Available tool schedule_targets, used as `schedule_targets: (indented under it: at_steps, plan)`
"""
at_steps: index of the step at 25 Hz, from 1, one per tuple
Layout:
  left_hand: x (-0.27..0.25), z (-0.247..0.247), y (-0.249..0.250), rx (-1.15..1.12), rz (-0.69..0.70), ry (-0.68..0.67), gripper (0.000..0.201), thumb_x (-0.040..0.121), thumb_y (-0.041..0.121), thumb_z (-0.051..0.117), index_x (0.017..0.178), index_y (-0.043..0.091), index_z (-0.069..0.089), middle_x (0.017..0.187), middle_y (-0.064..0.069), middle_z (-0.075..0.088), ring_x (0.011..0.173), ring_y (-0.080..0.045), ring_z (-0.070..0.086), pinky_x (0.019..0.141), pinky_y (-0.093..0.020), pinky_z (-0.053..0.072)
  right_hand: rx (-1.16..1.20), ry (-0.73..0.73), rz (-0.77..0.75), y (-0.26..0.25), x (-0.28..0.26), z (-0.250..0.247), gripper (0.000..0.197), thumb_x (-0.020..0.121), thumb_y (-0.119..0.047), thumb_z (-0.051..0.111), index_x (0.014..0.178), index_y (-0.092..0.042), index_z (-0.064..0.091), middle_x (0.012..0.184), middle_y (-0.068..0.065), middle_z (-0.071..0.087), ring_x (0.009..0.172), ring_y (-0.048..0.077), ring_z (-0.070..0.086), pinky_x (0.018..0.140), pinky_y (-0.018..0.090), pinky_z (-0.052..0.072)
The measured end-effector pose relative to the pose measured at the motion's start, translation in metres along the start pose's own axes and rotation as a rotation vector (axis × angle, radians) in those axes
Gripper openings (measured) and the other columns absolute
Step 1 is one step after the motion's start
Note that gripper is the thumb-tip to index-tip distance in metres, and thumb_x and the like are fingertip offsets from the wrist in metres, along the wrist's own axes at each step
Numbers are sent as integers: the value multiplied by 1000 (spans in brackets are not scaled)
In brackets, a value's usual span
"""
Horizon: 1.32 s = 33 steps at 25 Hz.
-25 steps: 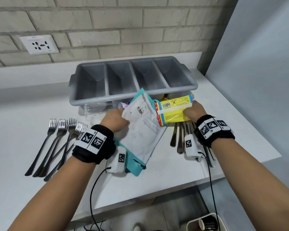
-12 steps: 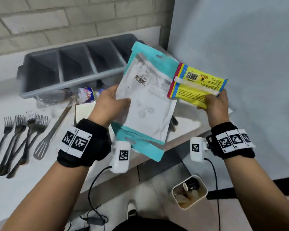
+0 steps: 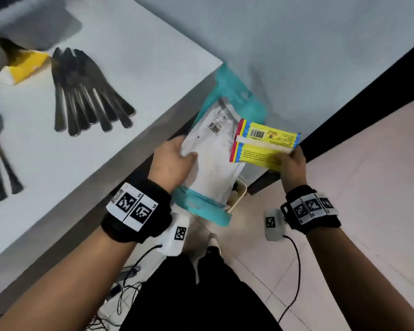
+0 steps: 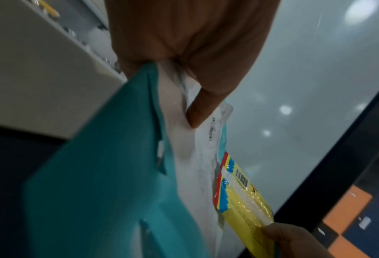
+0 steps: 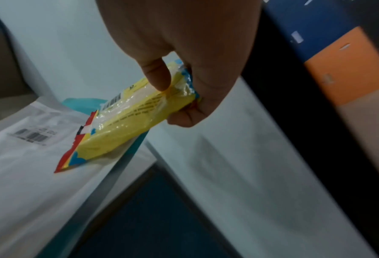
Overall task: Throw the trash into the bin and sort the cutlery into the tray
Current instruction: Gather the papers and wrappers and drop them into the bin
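Observation:
My left hand (image 3: 175, 158) grips a flat white-and-teal plastic pouch (image 3: 213, 163) by its edge, thumb on top, off the table's right side. The pouch (image 4: 122, 174) fills the left wrist view under the left hand (image 4: 190, 73). My right hand (image 3: 293, 163) pinches a yellow snack wrapper (image 3: 265, 145) by one end; its other end overlaps the pouch. In the right wrist view the right hand (image 5: 179, 87) holds the wrapper (image 5: 131, 120) between thumb and fingers. The small white bin (image 3: 238, 197) on the floor shows just under the pouch, mostly hidden.
On the white table (image 3: 86, 144) lie a fan of knives (image 3: 86, 96), more dark cutlery handles (image 3: 0, 163) at the left edge, and a yellow-and-white wrapper (image 3: 22, 68). The grey tray (image 3: 34, 27) is blurred at top left. A pale wall (image 3: 296, 56) stands right.
Both hands carried the pouch and the yellow wrapper off the table, to the right and down, over the floor bin. My view swung down toward the floor.

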<state>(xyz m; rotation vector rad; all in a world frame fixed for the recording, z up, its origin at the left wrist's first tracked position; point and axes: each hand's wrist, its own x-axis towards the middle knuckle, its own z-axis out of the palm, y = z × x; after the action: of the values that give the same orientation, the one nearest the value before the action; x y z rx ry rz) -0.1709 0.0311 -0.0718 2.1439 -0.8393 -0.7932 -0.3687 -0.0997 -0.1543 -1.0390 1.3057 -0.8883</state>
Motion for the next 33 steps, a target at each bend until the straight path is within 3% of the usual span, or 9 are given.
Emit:
schedule_targets:
  at_steps: [4, 8, 13, 19, 22, 24, 28, 31, 33]
  plan:
    - [14, 61, -29, 94, -60, -132, 23, 84, 11, 62, 105, 9, 70, 94, -5, 69, 83, -15, 59, 69, -14, 39, -55, 96, 111, 71, -3, -39, 30, 75, 1, 47, 104, -4, 48, 83, 11, 57, 55, 20, 57, 34, 17, 48]
    - [44, 118, -84, 190, -191, -243, 25, 83, 15, 62, 106, 7, 70, 104, -17, 73, 98, -30, 67, 86, -32, 53, -137, 147, 285, 141, -10, -42, 23, 88, 10, 44, 105, -4, 47, 98, 15, 54, 62, 16, 54, 37, 14, 50]
    - [99, 194, -167, 381, -229, -391, 32, 88, 16, 56, 118, 7, 64, 118, -19, 68, 110, -32, 62, 94, -31, 48, -200, 189, 446, 248, 12, -23, 33, 89, 9, 46, 122, 8, 44, 92, 12, 54, 61, 14, 52, 35, 12, 49]
    - [161, 295, -264, 580, -168, -502, 36, 95, 14, 41, 127, 4, 55, 129, -22, 59, 121, -35, 53, 99, -32, 38, -322, 237, 558, 375, 59, 5, 20, 86, 3, 51, 104, -5, 47, 92, 13, 54, 54, 16, 50, 28, 13, 43]
    - [177, 341, -301, 591, -158, -554, 35, 95, 9, 38, 125, 2, 54, 128, -22, 60, 119, -35, 53, 98, -31, 37, -400, 272, 563, 421, 83, 20, 21, 81, -1, 55, 91, -13, 41, 87, 13, 55, 69, 37, 62, 55, 37, 60]
    - [188, 372, -322, 613, -171, -601, 35, 95, 9, 37, 124, 0, 53, 128, -22, 59, 119, -34, 54, 99, -30, 38, -494, 267, 562, 448, 100, 26, 20, 79, -5, 57, 89, -13, 42, 90, 16, 60, 86, 42, 64, 71, 49, 57]
    - [201, 417, -354, 693, -184, -692, 39, 98, 13, 30, 132, 1, 45, 135, -20, 54, 125, -34, 52, 105, -34, 38, -707, 16, 600, 484, 126, 40, 35, 89, -7, 49, 124, 0, 47, 115, 24, 63, 105, 37, 61, 66, 24, 39]
    - [208, 434, -369, 707, -199, -765, 36, 97, 13, 36, 128, 1, 48, 134, -21, 54, 124, -34, 53, 106, -37, 40, -823, -203, 645, 504, 138, 54, 36, 92, -11, 46, 126, 1, 46, 123, 23, 61, 113, 35, 60, 85, 34, 47]
    - [211, 437, -373, 702, -214, -789, 34, 94, 16, 44, 125, 1, 51, 132, -20, 56, 123, -33, 54, 104, -37, 41, -856, -315, 661, 511, 141, 59, 49, 86, -17, 58, 129, 0, 44, 127, 20, 59, 116, 32, 58, 94, 35, 47]
